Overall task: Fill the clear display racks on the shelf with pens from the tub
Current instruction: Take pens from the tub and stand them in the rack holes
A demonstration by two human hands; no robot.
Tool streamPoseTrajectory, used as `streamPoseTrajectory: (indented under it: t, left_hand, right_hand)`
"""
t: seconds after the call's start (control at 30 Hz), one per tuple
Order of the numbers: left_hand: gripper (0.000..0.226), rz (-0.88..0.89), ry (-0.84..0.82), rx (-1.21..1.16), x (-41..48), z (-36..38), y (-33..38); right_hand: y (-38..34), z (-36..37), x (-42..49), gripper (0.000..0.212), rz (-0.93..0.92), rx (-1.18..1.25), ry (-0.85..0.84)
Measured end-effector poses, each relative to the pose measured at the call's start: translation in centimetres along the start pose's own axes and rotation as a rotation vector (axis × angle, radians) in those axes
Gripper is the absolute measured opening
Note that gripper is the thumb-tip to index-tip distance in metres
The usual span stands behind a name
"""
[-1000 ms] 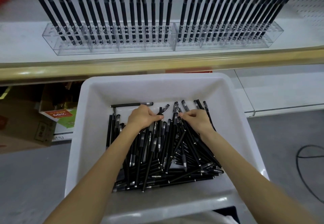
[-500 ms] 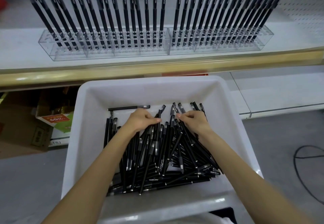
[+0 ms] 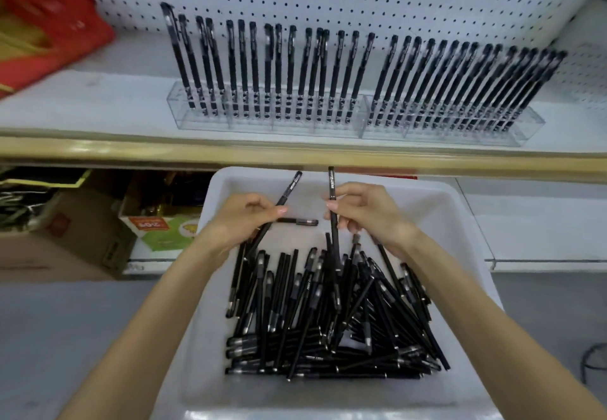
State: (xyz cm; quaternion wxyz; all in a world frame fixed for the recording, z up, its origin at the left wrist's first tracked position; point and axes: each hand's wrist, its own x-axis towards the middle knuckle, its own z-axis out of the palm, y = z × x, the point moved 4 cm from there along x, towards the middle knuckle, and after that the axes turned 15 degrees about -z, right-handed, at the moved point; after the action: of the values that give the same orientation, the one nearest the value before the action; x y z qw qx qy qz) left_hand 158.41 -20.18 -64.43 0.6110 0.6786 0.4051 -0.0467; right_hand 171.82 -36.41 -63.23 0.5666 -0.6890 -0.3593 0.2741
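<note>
A white tub (image 3: 460, 222) in front of me holds a heap of black pens (image 3: 328, 314). My left hand (image 3: 239, 219) grips one black pen (image 3: 290, 188) that tilts up to the right. My right hand (image 3: 364, 212) holds another black pen (image 3: 331, 186) almost upright. Both hands hover over the tub's far end. On the white shelf above stand two clear display racks, the left rack (image 3: 262, 117) and the right rack (image 3: 453, 125), each with several black pens upright in it. A single pen (image 3: 299, 221) lies alone on the tub floor between my hands.
A gold rail (image 3: 131, 152) edges the shelf front above the tub. A red bag (image 3: 49, 35) lies on the shelf at the left. Cardboard boxes (image 3: 65, 239) sit under the shelf at the left. A lower white shelf (image 3: 532, 222) is at the right, a black cable (image 3: 591, 364) on the floor.
Both hands have risen from the pile, each lifting one pen clear of the heap. My head has tilted up and left, so the racks sit lower in view.
</note>
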Motion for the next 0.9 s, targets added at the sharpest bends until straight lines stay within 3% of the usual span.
streamPoseTrajectory:
  t: [0.1, 0.3, 0.5, 0.63, 0.9]
  left_hand:
    - [0.013, 0.103, 0.095, -0.117, -2.1, -3.6, 1.7]
    - [0.009, 0.112, 0.263, -0.495, -4.4, -11.1, 2.9]
    - [0.016, 0.073, 0.338, -0.585, -4.3, -15.2, 2.2]
    - [0.013, 0.071, 0.336, -0.604, -3.7, -16.2, 2.3]
    - [0.013, 0.059, 0.308, -0.624, -2.2, -15.7, 3.4]
  right_hand:
    - [-3.8, 1.6, 2.5, 0.002, -0.148, -0.048, -0.065]
    - [-11.8, 5.2, 8.6, 0.017, -0.379, 0.0, -0.025]
    - [-16.9, 8.5, 14.1, 0.067, -0.633, -0.119, 0.016]
    - [-18.1, 9.8, 17.0, 0.058, -0.761, -0.285, 0.108]
    - [-16.6, 11.5, 20.1, 0.053, -0.779, -0.32, 0.22]
